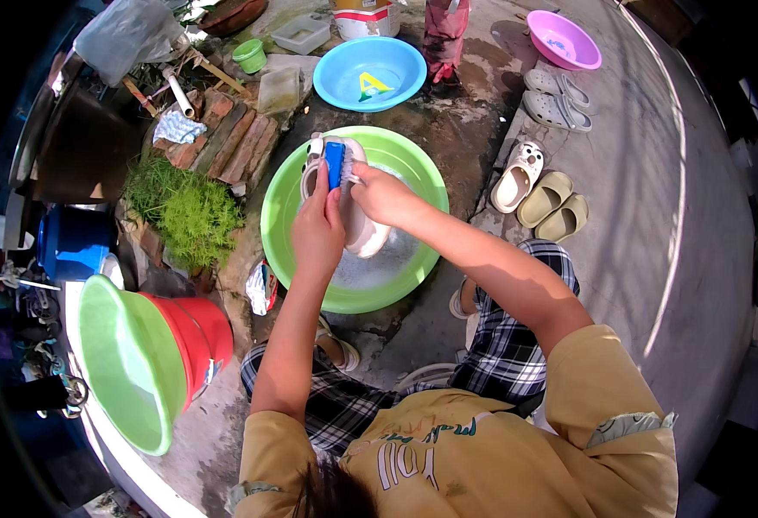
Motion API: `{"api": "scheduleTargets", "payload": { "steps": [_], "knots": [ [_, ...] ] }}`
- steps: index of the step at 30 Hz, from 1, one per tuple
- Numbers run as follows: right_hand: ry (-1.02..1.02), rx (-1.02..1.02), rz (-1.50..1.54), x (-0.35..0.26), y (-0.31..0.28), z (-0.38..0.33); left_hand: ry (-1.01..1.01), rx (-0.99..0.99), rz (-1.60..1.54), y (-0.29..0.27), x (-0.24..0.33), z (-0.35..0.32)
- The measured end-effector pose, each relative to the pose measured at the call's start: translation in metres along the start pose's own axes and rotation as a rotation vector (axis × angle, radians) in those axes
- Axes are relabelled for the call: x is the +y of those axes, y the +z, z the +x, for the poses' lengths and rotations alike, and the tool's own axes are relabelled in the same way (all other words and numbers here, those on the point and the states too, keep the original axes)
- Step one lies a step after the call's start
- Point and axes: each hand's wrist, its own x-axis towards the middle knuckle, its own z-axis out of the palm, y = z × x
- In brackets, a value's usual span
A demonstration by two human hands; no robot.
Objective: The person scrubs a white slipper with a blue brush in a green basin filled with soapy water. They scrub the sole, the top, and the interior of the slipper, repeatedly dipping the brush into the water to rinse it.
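Note:
A pale clog (367,231) with an eye-like decoration is held tilted over a light green basin (435,194) of sudsy water. Against the clog's upper part lies a blue scrubbing brush (335,164), its pale bristles facing right. My left hand (319,226) is closed at the brush's lower end, thumb and fingers around it. From the right, my right hand (380,195) grips at the clog's side, fingertips close to the bristles. Its fingers partly hide the clog, so their exact hold is hard to make out.
Beyond stands a blue basin (331,76); a pink basin (566,33) is far right. Olive slides (545,198), a cream clog (512,188) and grey clogs (554,110) line the right. A red bucket (202,337) and tilted green basin (107,363) are left, below plants (196,220) and bricks (223,138).

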Motion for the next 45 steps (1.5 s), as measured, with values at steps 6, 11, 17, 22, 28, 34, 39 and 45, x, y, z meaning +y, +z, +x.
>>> {"api": "scheduleTargets", "payload": {
  "steps": [6,11,17,22,28,34,39,45],
  "knots": [
    [0.070,0.028,-0.237,-0.043,-0.009,-0.029,-0.344,0.011,-0.134,0.004,-0.082,-0.002],
    [-0.042,0.095,-0.419,-0.043,-0.009,-0.033,-0.175,0.129,-0.152,-0.002,-0.019,-0.004],
    [-0.188,0.102,-0.425,-0.052,-0.007,-0.027,-0.190,0.044,-0.081,-0.013,0.022,-0.010],
    [-0.183,0.286,-0.336,-0.050,0.007,-0.016,-0.177,0.243,-0.335,-0.008,-0.031,0.020],
    [-0.230,0.317,-0.200,-0.059,-0.009,-0.017,-0.125,0.184,-0.389,-0.015,0.033,0.013],
    [-0.208,0.447,0.443,-0.031,-0.011,0.028,-0.284,0.208,-0.498,-0.030,0.067,-0.002],
    [-0.187,0.252,1.149,-0.053,-0.034,0.017,-0.349,0.208,-0.565,-0.057,0.050,-0.018],
    [-0.334,0.340,1.030,-0.071,-0.031,0.005,-0.049,0.354,-0.111,-0.064,0.067,-0.024]
  ]
}}
